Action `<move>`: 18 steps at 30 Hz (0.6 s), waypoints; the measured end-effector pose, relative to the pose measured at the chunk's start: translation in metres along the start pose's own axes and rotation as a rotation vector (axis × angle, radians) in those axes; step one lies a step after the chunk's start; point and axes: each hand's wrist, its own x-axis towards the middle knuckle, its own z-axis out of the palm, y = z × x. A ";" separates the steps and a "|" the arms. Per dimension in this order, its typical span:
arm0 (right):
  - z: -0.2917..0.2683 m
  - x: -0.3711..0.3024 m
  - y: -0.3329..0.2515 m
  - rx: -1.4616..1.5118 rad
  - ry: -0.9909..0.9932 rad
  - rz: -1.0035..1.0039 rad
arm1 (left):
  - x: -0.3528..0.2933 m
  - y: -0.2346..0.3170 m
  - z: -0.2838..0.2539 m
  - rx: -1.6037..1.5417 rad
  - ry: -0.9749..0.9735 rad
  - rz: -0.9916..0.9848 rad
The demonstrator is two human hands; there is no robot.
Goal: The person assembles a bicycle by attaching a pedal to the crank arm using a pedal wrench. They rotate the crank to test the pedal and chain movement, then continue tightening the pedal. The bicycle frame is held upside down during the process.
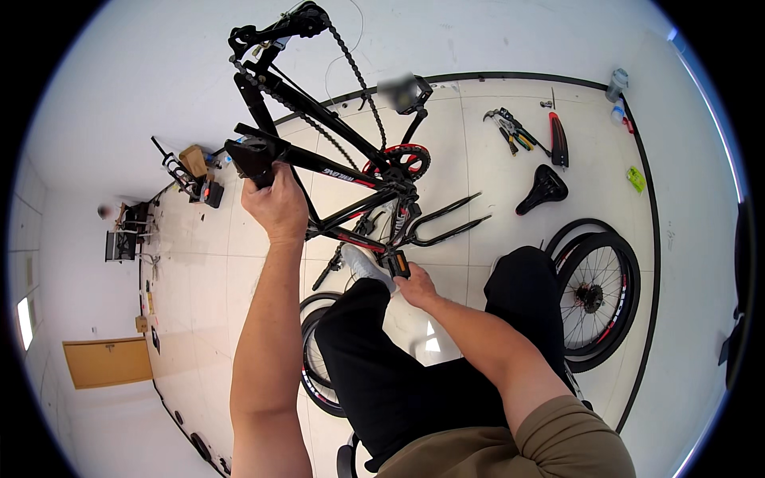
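Note:
A black bicycle frame with red and white markings stands tilted in front of me, its chain hanging in a loop. My left hand is closed at its upper left corner, around a dark, blocky end whose exact kind I cannot make out. Lower down, my right hand grips a black pedal with an orange reflector. The red-rimmed chainring and the far pedal show on the other side. At the top is the rear derailleur.
A black fork extends right of the frame. Farther right lie a saddle, a red-black mudguard and several hand tools. Wheels rest beside my right leg; another wheel is by my left leg. Handlebars lie near my foot.

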 end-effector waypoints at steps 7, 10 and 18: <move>0.006 0.019 0.030 -0.026 0.100 -0.078 | 0.001 -0.001 0.001 0.009 -0.019 0.039; 0.000 0.026 0.044 0.021 0.117 -0.052 | -0.001 0.001 0.001 -0.003 -0.026 0.010; -0.020 0.055 0.085 0.101 0.335 0.094 | 0.001 -0.004 0.001 -0.007 -0.010 0.043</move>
